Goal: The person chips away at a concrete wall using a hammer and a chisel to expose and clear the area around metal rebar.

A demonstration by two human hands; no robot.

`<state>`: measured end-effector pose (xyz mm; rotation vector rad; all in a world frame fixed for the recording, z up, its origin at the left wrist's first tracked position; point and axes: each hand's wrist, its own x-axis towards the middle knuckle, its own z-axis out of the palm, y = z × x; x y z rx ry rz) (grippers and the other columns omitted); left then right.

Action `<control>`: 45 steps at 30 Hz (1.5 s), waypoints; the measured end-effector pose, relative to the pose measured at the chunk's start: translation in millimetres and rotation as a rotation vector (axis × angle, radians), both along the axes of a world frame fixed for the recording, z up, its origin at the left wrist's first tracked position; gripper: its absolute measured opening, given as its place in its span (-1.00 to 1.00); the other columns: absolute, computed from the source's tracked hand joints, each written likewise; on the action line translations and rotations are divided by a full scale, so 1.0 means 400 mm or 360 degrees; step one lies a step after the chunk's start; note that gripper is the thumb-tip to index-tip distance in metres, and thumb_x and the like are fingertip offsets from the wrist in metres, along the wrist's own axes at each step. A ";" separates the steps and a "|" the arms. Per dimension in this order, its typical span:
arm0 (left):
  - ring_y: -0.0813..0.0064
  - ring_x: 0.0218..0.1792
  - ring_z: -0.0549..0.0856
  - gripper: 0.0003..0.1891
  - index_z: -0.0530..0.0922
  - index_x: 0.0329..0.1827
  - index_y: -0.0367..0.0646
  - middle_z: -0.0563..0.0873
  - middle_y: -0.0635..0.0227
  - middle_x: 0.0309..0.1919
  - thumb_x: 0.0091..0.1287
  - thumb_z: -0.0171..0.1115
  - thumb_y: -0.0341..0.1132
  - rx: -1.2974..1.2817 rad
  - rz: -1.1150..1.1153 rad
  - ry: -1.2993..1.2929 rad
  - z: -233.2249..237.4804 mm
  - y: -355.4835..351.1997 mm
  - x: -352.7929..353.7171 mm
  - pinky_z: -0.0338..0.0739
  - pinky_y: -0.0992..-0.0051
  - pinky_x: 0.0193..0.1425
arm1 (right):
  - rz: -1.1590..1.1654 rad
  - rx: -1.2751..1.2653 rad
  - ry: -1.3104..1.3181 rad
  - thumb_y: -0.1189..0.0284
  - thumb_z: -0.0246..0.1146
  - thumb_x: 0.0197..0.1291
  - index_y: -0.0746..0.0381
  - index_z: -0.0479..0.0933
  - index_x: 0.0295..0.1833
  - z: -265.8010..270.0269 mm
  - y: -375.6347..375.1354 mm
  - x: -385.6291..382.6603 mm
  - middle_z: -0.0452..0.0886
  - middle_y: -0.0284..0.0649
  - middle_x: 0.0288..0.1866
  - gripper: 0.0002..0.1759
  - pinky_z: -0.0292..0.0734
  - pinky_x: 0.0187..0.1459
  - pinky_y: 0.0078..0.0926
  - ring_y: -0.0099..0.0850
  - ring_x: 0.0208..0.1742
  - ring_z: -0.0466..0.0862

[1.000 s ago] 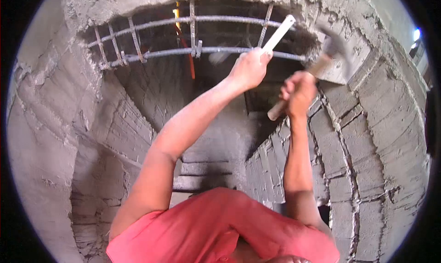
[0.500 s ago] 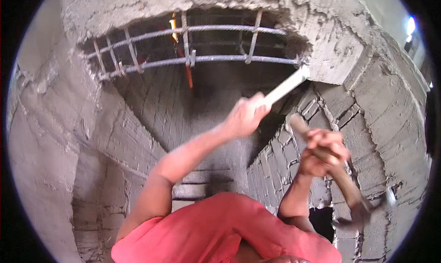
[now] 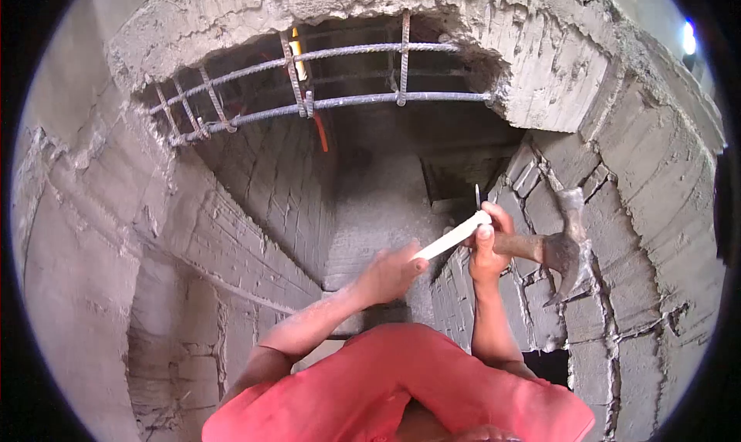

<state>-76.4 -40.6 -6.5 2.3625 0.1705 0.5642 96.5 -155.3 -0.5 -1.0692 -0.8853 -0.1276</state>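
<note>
My left hand (image 3: 390,274), a little blurred, grips the near end of a pale, flat wooden-looking strip (image 3: 451,237). The strip slants up to the right, and its far end meets the thumb and fingers of my right hand (image 3: 492,245). That same hand holds a claw hammer (image 3: 570,245) by its wooden handle, with the metal head out to the right and the claw pointing down. From beside the strip's far end a thin, dark, nail-like piece (image 3: 478,196) sticks up; what holds it is hidden by the fingers.
Ahead, a rough-edged opening in the concrete (image 3: 552,94) is crossed by bare steel reinforcing bars (image 3: 351,100). A yellow and a red-orange piece (image 3: 320,133) show among them. Plastered block walls (image 3: 625,241) close in on both sides, above steps (image 3: 386,314) below.
The strip has come down from the concrete edge by the bars toward my body. My right hand has turned the hammer head up to the right and now touches the strip's far end.
</note>
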 end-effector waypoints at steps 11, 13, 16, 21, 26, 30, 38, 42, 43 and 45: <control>-0.30 -0.37 0.60 -0.48 0.42 -0.13 -0.17 0.61 -0.03 -0.43 0.57 -0.18 0.18 -0.0011 0.0225 0.0133 0.028 -0.067 0.007 0.47 -0.12 -0.36 | 0.0371 -0.0027 0.0145 0.18 0.31 0.38 0.33 0.53 0.10 0.043 -0.007 0.049 0.56 -0.33 -0.27 -0.57 0.43 -0.21 -0.62 -0.60 -0.28 0.49; -0.30 -0.32 0.61 -0.49 0.45 -0.14 -0.18 0.63 -0.07 -0.39 0.57 -0.13 0.15 -0.0051 0.0389 0.0351 0.002 -0.078 0.020 0.47 -0.09 -0.32 | 0.0243 -0.0068 0.0064 0.17 0.31 0.38 0.31 0.54 0.09 0.022 0.001 0.064 0.54 -0.34 -0.29 -0.58 0.40 -0.28 -0.63 -0.60 -0.34 0.48; -0.31 -0.26 0.61 -0.52 0.51 -0.14 -0.19 0.64 -0.13 -0.36 0.57 -0.08 0.11 -0.0244 0.0398 0.0262 -0.063 -0.105 0.049 0.47 -0.06 -0.26 | 0.0071 -0.0165 0.0025 0.48 0.31 0.33 0.32 0.56 0.05 -0.010 -0.013 0.077 0.57 -0.33 -0.18 -0.76 0.43 -0.14 -0.59 -0.59 -0.21 0.51; -0.07 -0.28 0.63 -0.53 0.51 -0.04 -0.17 0.62 0.00 -0.34 0.54 0.00 0.13 -0.0437 0.0251 0.0400 -0.160 -0.105 0.088 0.45 0.07 -0.19 | -0.0094 -0.0243 0.0141 0.43 0.33 0.33 0.32 0.59 0.01 -0.062 -0.083 0.102 0.59 -0.32 -0.24 -0.77 0.46 -0.22 -0.60 -0.57 -0.26 0.54; 0.01 -0.31 0.61 -0.49 0.49 -0.07 -0.17 0.59 0.04 -0.36 0.54 -0.06 0.17 -0.0515 -0.0140 0.0663 -0.208 -0.093 0.102 0.45 0.11 -0.17 | -0.0242 -0.0215 0.0315 0.39 0.32 0.34 0.30 0.58 0.03 -0.132 -0.180 0.104 0.56 -0.36 -0.29 -0.75 0.43 -0.29 -0.61 -0.60 -0.34 0.50; 0.07 -0.34 0.61 -0.49 0.47 -0.13 -0.18 0.57 0.07 -0.40 0.54 -0.07 0.16 -0.0473 -0.0459 0.0457 -0.228 -0.086 0.105 0.45 0.14 -0.20 | -0.0445 -0.0131 0.0510 0.22 0.34 0.35 0.30 0.52 0.15 -0.144 -0.230 0.044 0.49 -0.37 -0.38 -0.57 0.34 -0.48 -0.63 -0.62 -0.54 0.42; 0.09 -0.36 0.63 -0.65 0.49 -0.11 -0.17 0.57 0.08 -0.43 0.46 0.18 -0.02 -0.0707 -0.0518 0.0199 -0.198 -0.088 0.047 0.49 0.17 -0.22 | -0.0596 0.0197 0.0727 0.03 0.30 0.37 0.39 0.32 0.34 -0.203 -0.265 -0.136 0.47 -0.33 -0.37 -0.28 0.37 -0.56 -0.61 -0.58 -0.62 0.42; 0.16 -0.30 0.66 -0.72 0.49 -0.05 -0.17 0.60 0.08 -0.37 0.43 0.25 -0.15 -0.0673 -0.0473 -0.0132 -0.214 -0.066 0.047 0.51 0.17 -0.19 | -0.0967 -0.0302 0.0778 0.15 0.29 0.38 0.39 0.38 0.28 -0.246 -0.316 -0.228 0.49 -0.34 -0.36 -0.40 0.37 -0.52 -0.57 -0.59 -0.59 0.44; 0.16 -0.30 0.66 -0.72 0.49 -0.05 -0.17 0.60 0.08 -0.37 0.43 0.25 -0.15 -0.0684 -0.0486 -0.0136 -0.205 -0.050 0.053 0.51 0.17 -0.19 | -0.1115 -0.0397 0.0681 0.16 0.29 0.38 0.39 0.40 0.25 -0.244 -0.320 -0.250 0.49 -0.36 -0.39 -0.43 0.35 -0.51 -0.58 -0.60 -0.58 0.43; 0.23 -0.33 0.66 -0.74 0.48 -0.02 -0.17 0.60 0.13 -0.40 0.44 0.22 -0.18 -0.0524 -0.0401 0.0036 -0.182 0.004 0.080 0.52 0.22 -0.21 | -0.1391 -0.0595 0.0661 0.15 0.30 0.36 0.38 0.45 0.16 -0.220 -0.327 -0.298 0.45 -0.41 -0.45 -0.48 0.30 -0.49 -0.59 -0.64 -0.54 0.39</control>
